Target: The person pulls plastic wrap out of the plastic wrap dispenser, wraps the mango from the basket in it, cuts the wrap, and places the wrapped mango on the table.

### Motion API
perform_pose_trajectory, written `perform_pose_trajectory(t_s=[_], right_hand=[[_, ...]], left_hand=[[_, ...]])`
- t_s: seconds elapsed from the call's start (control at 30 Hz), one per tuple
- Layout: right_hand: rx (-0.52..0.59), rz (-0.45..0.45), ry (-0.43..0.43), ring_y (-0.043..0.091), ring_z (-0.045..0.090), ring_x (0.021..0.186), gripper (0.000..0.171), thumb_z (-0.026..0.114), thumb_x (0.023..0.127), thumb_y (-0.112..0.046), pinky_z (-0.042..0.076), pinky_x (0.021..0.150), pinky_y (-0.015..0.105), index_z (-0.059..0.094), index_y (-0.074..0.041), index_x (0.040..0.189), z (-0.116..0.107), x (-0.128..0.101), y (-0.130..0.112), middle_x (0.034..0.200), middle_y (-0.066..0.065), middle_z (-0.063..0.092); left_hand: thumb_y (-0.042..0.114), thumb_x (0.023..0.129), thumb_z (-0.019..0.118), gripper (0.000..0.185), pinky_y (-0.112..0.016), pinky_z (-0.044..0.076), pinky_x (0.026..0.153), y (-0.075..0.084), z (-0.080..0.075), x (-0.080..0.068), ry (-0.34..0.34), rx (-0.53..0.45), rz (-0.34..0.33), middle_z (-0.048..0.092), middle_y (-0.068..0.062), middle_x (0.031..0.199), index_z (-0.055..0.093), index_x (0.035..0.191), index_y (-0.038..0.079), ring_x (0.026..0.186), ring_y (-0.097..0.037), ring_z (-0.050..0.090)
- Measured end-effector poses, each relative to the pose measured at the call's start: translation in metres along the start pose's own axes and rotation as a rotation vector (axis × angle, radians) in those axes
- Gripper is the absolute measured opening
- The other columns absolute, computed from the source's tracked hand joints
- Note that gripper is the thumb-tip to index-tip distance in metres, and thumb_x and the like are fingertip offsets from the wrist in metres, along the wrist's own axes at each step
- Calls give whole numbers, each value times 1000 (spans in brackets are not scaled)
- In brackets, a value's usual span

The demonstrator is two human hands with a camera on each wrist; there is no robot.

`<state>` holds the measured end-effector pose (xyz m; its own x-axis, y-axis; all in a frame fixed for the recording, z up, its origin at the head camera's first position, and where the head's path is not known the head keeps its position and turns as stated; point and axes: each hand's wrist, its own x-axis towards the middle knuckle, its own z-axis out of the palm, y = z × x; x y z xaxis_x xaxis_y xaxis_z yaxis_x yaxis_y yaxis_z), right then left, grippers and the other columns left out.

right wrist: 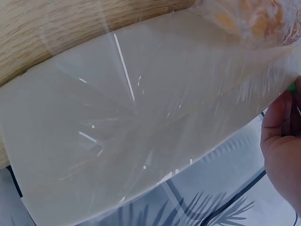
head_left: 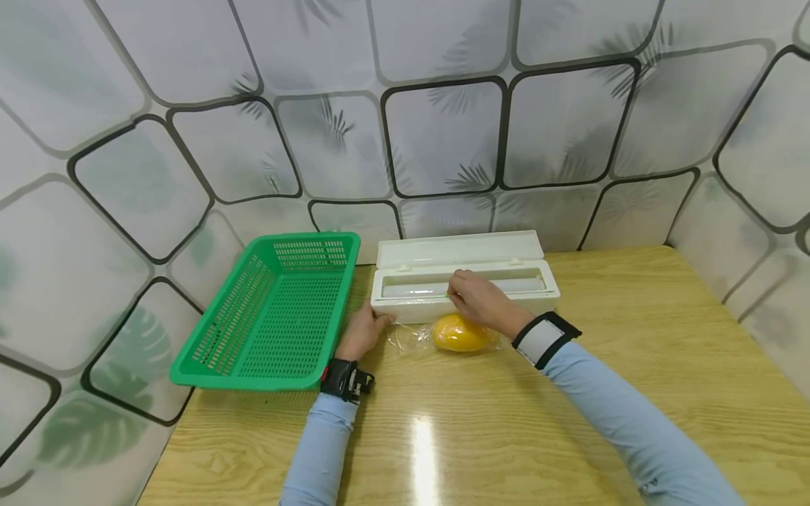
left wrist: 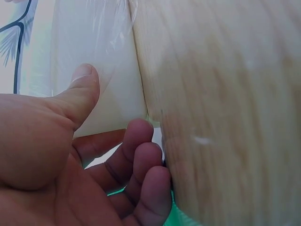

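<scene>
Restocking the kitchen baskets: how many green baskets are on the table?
1. The green basket sits at the table's left rear, beside the open white wrap dispenser. Nothing in view could hide another.

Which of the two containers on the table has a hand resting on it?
The white cling-film dispenser box, lid open, under the right hand; the green basket sits untouched beside it.

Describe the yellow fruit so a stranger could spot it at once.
On the wooden table, find the open white cling-film dispenser box by the wall, right of the green basket. The yellow fruit lies just in front of that box, under the right hand. It is the only round yellow thing, lying on clear film.
</scene>
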<state>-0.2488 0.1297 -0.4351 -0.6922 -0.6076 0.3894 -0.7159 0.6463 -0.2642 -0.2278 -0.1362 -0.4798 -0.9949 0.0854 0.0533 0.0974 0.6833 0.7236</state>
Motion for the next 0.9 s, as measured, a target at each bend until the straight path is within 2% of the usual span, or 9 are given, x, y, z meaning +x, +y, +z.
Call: perform_pose_trajectory(t_s=[0.9], right_hand=[[-31, 5, 1, 21, 54, 78, 10, 64, 90, 3, 51, 70, 33, 59, -5, 85, -4, -4, 0, 85, 7, 57]], left_hand=[[19, 96, 66, 41, -53, 50, 91, 0, -1, 0, -1, 23, 10, 65, -30, 115, 50, 124, -7, 110, -42, 62]])
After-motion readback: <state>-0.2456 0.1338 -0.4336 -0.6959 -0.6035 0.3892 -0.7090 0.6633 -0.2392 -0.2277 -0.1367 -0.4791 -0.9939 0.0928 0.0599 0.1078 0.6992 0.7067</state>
